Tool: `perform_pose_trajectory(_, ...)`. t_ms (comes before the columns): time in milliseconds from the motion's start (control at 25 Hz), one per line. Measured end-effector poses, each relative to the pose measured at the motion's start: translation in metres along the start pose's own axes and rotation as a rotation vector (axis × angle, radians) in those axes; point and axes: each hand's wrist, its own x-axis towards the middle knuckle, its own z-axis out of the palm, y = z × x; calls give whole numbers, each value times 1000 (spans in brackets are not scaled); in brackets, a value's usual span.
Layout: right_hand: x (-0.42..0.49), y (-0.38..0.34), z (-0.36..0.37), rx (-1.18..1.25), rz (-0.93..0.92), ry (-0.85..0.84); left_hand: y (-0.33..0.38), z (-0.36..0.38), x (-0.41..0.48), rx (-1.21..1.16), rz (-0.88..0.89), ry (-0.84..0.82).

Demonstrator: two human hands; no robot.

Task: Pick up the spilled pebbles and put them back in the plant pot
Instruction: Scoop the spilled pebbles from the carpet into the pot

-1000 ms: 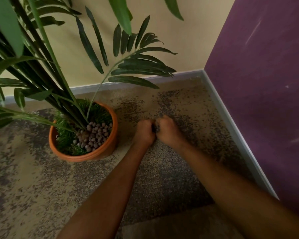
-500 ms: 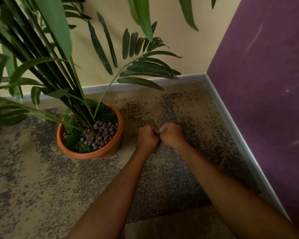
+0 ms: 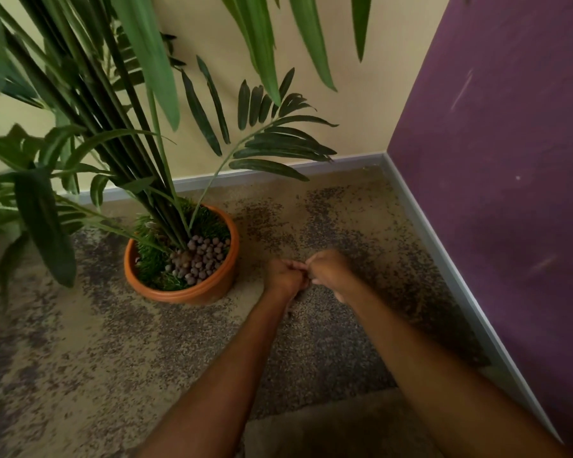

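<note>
Drawn slightly nearer, left hand [image 3: 283,276] and right hand [image 3: 330,271] touch, fingers [image 3: 312,263] curled.

The left forearm [image 3: 232,375] and right forearm [image 3: 427,358] are bare over all that shows (uncovered skin from the lower edge to the wrists). The left grip [image 3: 283,277] and right grip [image 3: 331,271] are bare as well, their knuckles and fingers softly blurred.
</note>
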Motion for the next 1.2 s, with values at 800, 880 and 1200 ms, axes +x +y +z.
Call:
perform_pose_trajectory(800,-47,17,-19,891,291,-264,14,-4,-69,13,178,-162)
perform_pose_trajectory(880,-54,13,-18,903,287,-272,22,-12,-74,-19,210,-198)
perform_pose_trajectory(1200,-73,12,-23,827,347,-132,6,-56,-82,432,291,97)
